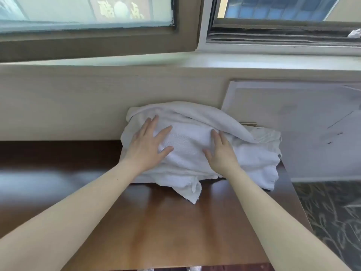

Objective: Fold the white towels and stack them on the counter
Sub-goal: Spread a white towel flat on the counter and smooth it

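Observation:
A heap of white towels lies at the back of the brown wooden counter, against the beige wall. The heap is rumpled, with one loose corner hanging toward me at the front. My left hand lies flat on the left side of the heap, fingers spread and straight. My right hand rests flat on the middle of the heap, fingers straight and pointing away from me. Neither hand grips any cloth.
A pale board or panel leans against the wall to the right of the towels. The counter's right edge drops to a dark patterned floor. A window sill and window frames run above the wall.

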The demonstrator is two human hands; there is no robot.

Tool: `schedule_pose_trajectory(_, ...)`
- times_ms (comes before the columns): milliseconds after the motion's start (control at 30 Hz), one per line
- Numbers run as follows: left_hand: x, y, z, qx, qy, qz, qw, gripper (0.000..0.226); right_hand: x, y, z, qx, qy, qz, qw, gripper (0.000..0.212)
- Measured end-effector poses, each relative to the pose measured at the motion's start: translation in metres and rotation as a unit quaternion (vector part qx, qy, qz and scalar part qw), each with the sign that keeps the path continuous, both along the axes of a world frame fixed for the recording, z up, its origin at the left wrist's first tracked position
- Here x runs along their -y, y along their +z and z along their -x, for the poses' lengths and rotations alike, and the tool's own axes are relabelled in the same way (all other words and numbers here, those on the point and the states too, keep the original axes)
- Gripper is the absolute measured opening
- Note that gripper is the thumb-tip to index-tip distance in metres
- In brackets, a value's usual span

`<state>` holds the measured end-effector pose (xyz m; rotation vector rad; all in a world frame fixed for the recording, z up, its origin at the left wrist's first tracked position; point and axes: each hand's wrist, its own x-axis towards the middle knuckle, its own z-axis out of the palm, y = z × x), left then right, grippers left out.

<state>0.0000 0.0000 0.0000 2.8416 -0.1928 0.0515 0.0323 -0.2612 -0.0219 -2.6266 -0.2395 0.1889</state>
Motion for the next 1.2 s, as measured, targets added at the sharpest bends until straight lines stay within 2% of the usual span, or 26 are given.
schedule_pose_trajectory(100,0.015,-0.012,-0.015,-0.017,0.011,-0.081,0.997,0.085,0.015,-0.007,-0.012,0.005,-0.024,-0.009,1.0,0.075)
schedule_pose_trajectory(233,0.028,-0.033,-0.023,-0.015,0.031,-0.133,0.991,0.075,0.023,-0.021,-0.017,-0.025,-0.01,-0.012,1.0,0.08)
schedule_pose_trajectory(367,0.03,-0.039,-0.024,-0.003,0.045,-0.134,0.99,0.063,0.017,-0.027,-0.017,-0.02,-0.005,-0.013,1.0,0.072)
schedule_pose_trajectory(567,0.034,-0.036,-0.021,-0.004,0.036,-0.139,0.99,0.065,0.015,-0.028,-0.016,0.03,-0.011,0.003,0.999,0.057)
schedule_pose_trajectory(667,0.036,-0.03,-0.017,0.003,0.029,-0.11,0.994,0.067,0.017,-0.024,-0.014,0.049,-0.014,0.004,0.999,0.049)
schedule_pose_trajectory(767,0.038,-0.02,-0.016,0.047,0.031,-0.036,0.998,0.063,0.02,-0.017,-0.011,0.06,-0.028,-0.01,0.998,0.043)
schedule_pose_trajectory(933,0.038,-0.01,-0.017,0.108,0.018,0.037,0.993,0.052,0.028,-0.005,-0.008,0.112,-0.018,0.014,0.993,0.033)
schedule_pose_trajectory(1000,0.036,-0.006,-0.02,0.16,-0.006,0.046,0.986,0.05,0.029,0.0,-0.007,0.126,-0.015,0.008,0.992,0.03)
schedule_pose_trajectory(1100,0.034,0.002,-0.025,0.238,-0.046,0.044,0.969,0.047,0.029,0.009,-0.005,0.16,-0.022,-0.048,0.986,0.028)
schedule_pose_trajectory(1200,0.04,0.016,-0.025,0.282,-0.042,0.047,0.957,0.052,0.03,0.016,-0.002,0.185,-0.024,-0.065,0.98,0.028)
